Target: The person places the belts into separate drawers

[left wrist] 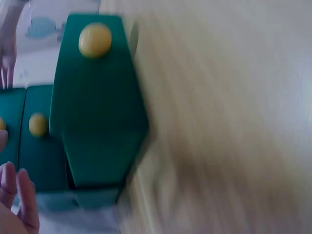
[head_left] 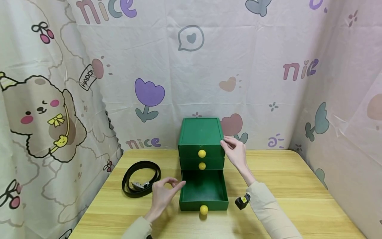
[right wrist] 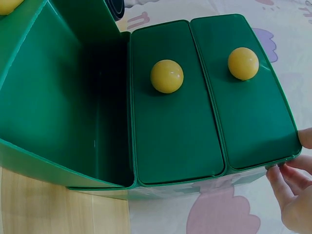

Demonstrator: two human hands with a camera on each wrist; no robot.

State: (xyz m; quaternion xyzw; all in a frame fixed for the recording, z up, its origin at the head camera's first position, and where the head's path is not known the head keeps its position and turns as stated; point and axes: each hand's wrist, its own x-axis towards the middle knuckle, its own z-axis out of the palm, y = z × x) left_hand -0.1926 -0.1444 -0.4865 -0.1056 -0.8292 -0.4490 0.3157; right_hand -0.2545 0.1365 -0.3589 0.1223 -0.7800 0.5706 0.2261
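Observation:
A green drawer cabinet (head_left: 201, 132) with yellow ball knobs stands on the table. Its bottom drawer (head_left: 204, 205) is pulled out; the two drawers above it are closed. My right hand (head_left: 237, 154) grips the cabinet's upper front right corner, thumb and fingertips bent round the edge, as the right wrist view also shows. Beside the pulled-out drawer's left wall is my left hand (head_left: 164, 196), with thumb and fingers apart and holding nothing. In the left wrist view, only part of that hand (left wrist: 19, 202) shows, and the picture is blurred.
A coiled black belt (head_left: 126, 181) with a silver buckle lies left of the cabinet. Near the right sleeve is a small black and yellow object (head_left: 242, 201), perhaps a tape measure. A patterned cloth (head_left: 191, 83) hangs behind and at both sides of the wooden table (head_left: 286, 186).

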